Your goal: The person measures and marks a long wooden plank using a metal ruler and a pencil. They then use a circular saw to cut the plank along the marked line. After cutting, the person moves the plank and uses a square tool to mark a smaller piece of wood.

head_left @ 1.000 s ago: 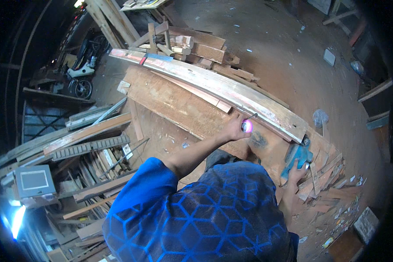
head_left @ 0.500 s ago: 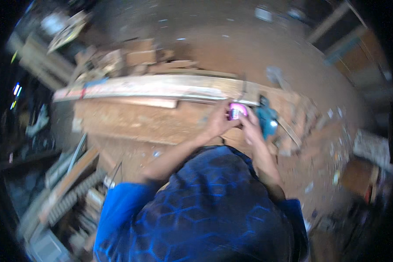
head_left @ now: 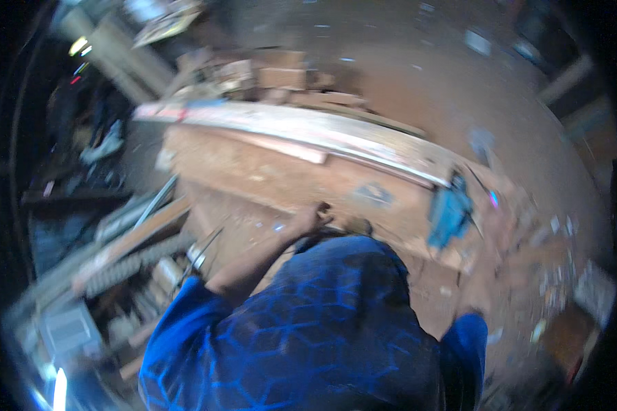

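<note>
My left hand (head_left: 313, 216) is over the near edge of the wooden bench (head_left: 253, 171). Its fingers are loosely curled and apart, and nothing shows between them. Out to the right, past the bench's end, my right hand (head_left: 498, 229) is smeared by motion. A small bright pink-violet spot (head_left: 494, 198) shows at its fingertips; whether the hand grips it I cannot tell. Between the hands, nearer the right one, a teal power tool (head_left: 449, 212) rests on the bench's right end. A long pale board (head_left: 308, 127) lies along the bench's far side.
Wood offcuts (head_left: 281, 75) are heaped behind the board. To the left lie lengths of timber (head_left: 127, 243) and a grey box-like thing (head_left: 70, 330). A dark patch (head_left: 372, 194) marks the bench top. Scraps litter the floor (head_left: 418, 82).
Both hands were together around a small pink rounded thing beside the teal tool. They have parted: the left drew back toward my body, the right swung out right. The view has shifted too.
</note>
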